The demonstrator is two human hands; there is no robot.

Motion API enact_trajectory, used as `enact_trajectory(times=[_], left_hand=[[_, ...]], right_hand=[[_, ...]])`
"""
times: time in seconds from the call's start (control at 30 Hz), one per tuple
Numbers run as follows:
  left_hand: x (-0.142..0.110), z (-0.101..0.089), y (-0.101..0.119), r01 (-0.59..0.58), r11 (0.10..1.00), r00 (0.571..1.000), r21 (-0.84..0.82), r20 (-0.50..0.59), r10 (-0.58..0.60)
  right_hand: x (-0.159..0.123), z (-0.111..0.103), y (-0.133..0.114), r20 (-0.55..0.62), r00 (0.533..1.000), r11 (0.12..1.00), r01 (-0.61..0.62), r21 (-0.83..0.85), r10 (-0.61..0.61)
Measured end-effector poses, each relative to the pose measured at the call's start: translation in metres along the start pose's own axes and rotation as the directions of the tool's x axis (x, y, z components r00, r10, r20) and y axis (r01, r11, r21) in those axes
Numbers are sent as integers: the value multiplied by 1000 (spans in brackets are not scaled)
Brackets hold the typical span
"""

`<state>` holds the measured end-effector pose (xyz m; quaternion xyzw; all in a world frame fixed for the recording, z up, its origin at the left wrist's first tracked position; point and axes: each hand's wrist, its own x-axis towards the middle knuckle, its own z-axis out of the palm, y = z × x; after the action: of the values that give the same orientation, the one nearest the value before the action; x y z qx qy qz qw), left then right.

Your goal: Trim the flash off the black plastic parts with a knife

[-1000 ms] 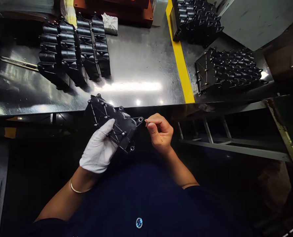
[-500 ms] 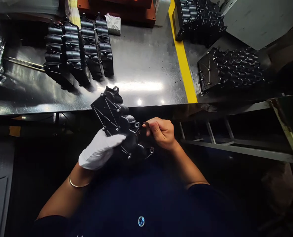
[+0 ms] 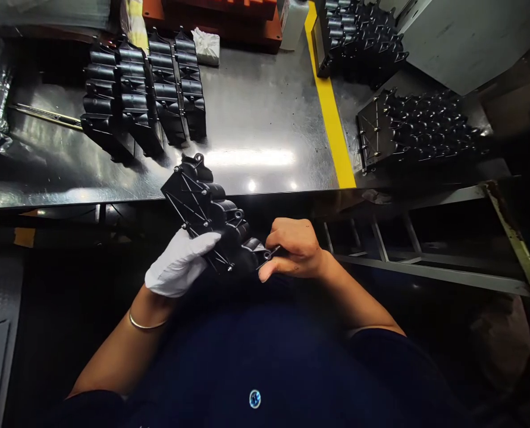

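My left hand [image 3: 178, 261], in a white glove, is closed around a black moulded plastic part [image 3: 215, 208] with ribs, rounded humps and small ringed lugs. The part is tilted in front of the table edge, its upper end farther away. My bare right hand [image 3: 294, 246] is at the part's lower right end, fingers curled and thumb extended below. A small thin dark piece [image 3: 276, 249] shows between its fingers, against the end lug; its kind cannot be made out.
On the metal table [image 3: 256, 107] stand several similar black parts [image 3: 144, 95] at left. More black parts [image 3: 425, 125] are stacked right of a yellow tape strip [image 3: 331, 131]. An orange-red block [image 3: 211, 27] and a white wrapped block [image 3: 206, 46] sit behind. A metal frame [image 3: 425, 270] stands at right.
My right hand has moved down from the middle lug to the end lug, its thumb now lower. The black part has shifted slightly left and up with my left hand.
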<state>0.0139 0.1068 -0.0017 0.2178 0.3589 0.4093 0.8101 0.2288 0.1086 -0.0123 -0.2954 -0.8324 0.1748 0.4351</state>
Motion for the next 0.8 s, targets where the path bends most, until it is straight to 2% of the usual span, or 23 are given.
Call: enact_trajectory(times=[0.2, 0.4, 0.63, 0.73, 0.8], left_hand=[[0, 5, -4, -25, 999, 997, -48, -70, 21], [1, 13, -6, 22, 997, 984, -73, -175, -35], [1, 15, -10, 54, 984, 984, -171, -158, -81], [2, 17, -10, 73, 977, 985, -200, -141, -103], [2, 18, -10, 66, 975, 986, -212, -138, -96]], right_hand=[[2, -3, 0, -11, 1000, 994, -15, -104, 14], [2, -4, -1, -57, 996, 988, -81, -130, 74], [3, -4, -2, -3, 1000, 988, -21, -152, 21], [4, -6, -2, -57, 995, 990, -82, -116, 76], [5, -7, -2, -53, 993, 988, -112, -108, 107]])
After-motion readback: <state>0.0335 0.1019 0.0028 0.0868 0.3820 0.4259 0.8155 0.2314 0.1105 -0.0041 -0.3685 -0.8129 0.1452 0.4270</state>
